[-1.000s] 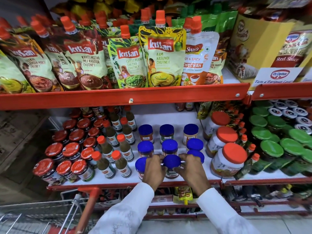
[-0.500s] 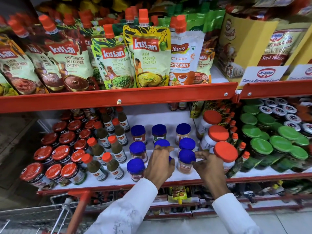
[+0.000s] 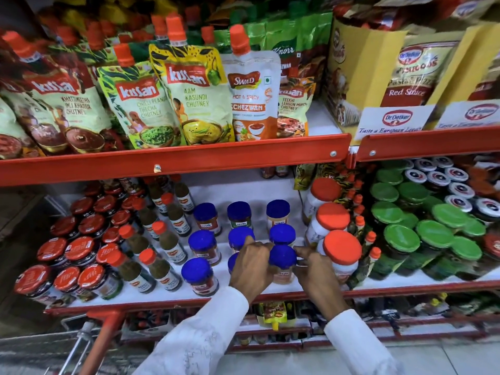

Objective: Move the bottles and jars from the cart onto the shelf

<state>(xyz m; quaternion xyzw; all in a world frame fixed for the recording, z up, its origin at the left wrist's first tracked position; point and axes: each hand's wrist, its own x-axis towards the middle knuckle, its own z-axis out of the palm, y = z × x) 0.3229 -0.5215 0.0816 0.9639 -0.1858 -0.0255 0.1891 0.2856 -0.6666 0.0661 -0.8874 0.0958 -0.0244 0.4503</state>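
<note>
Single head-worn wide-angle view only. Looked forward and down from close in front of the shelf (image 3: 173, 165), near enough for both hands (image 3: 253, 263) to reach the front row. Took in two shelf levels, edges bowed by the lens; cart handle (image 3: 101, 339) at lower left.

White shelf (image 3: 259, 190) with red front lip, blue-lidded jars (image 3: 278, 209) in rows mid-shelf, orange-capped bottles (image 3: 165, 236) and red-lidded jars (image 3: 78, 249) left, orange-lidded jars (image 3: 332, 216) right, green-lidded jars (image 3: 433, 234) beyond.
</note>
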